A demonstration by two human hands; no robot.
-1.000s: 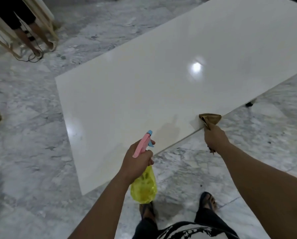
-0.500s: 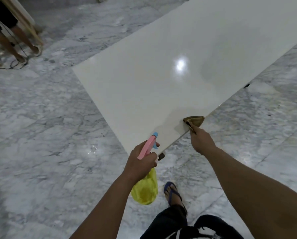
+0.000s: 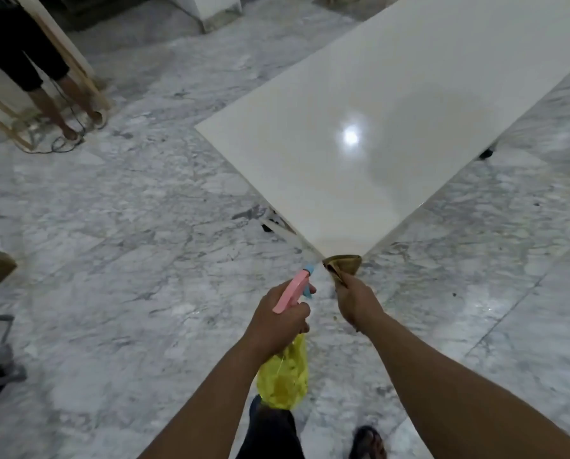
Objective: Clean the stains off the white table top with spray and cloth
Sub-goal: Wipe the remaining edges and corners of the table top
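We hold the spray bottle in our left hand, fingers wrapped tight around its neck, with the pink head and blue nozzle pointing forward toward the near corner of the white table top and the translucent yellow body hanging down below our fist. Our right hand is clenched around a brown cloth, and the bunched free end of that cloth sits right at the table's nearest corner, touching or just at its edge; we cannot tell which. Both our hands are close together, out in front of us over the grey-veined marble floor, just short of the table. The table top runs away from us toward the upper right, glossy, with a bright round reflection of a light on it and a duller, greyish patch to the right of that glare. Below the near left edge we see part of the white table frame and a dark foot. At the upper left, another person's bare legs stand beside a pale wooden frame, with a dark cable on the floor near them. Our own dark trouser leg and a sandalled foot show at the bottom.
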